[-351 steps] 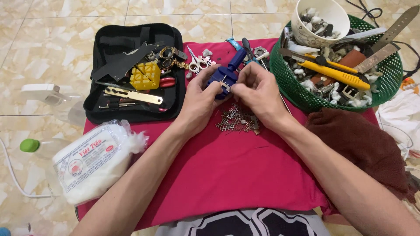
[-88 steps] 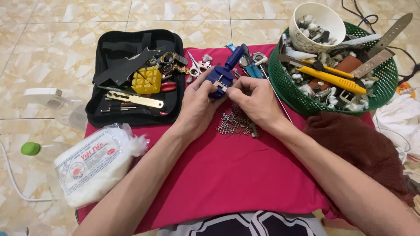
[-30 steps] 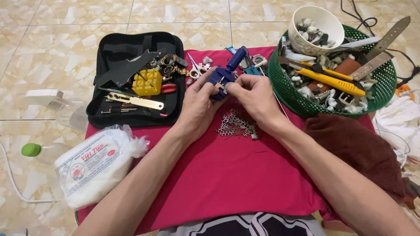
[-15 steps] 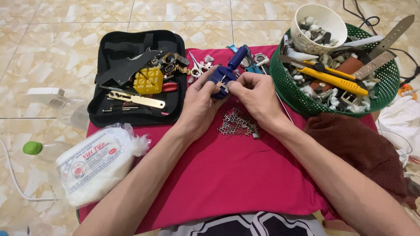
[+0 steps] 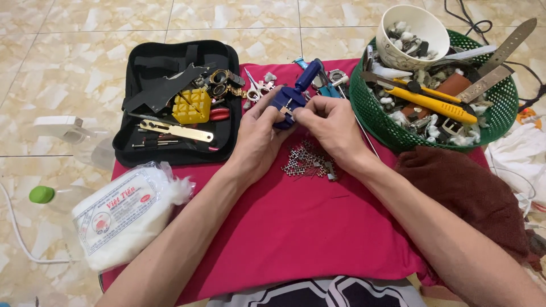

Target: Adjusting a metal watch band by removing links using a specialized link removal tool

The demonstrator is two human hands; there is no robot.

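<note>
Blue tool: a small blue link-removing tool (image 5: 291, 98) with a screw handle pointing far and right sits at the far middle of the red cloth (image 5: 296, 222), held between both hands.
Left hand: the left hand (image 5: 259, 133) wraps the tool's left side, fingers curled closed against its body.
Right hand: the right hand (image 5: 330, 122) pinches at the tool's near right face, thumb and forefinger closed on it; what lies between the fingertips is too small to tell.
Metal links: a loose heap of small metal links and pins (image 5: 310, 162) lies just near the hands, under the right wrist.
Left side: an open black tool case (image 5: 176, 102) lies just left of the left hand, its right edge close to the knuckles; small scissors (image 5: 257, 90) sit between case and tool.
Right side: a green basket (image 5: 492, 116) of tools stands near the right hand, a brown cloth (image 5: 466, 193) beside the right forearm.
Open room: bare red cloth between the forearms, toward the near edge.
Near left: a bag of white cotton (image 5: 122, 213) overlaps the cloth's left edge.
</note>
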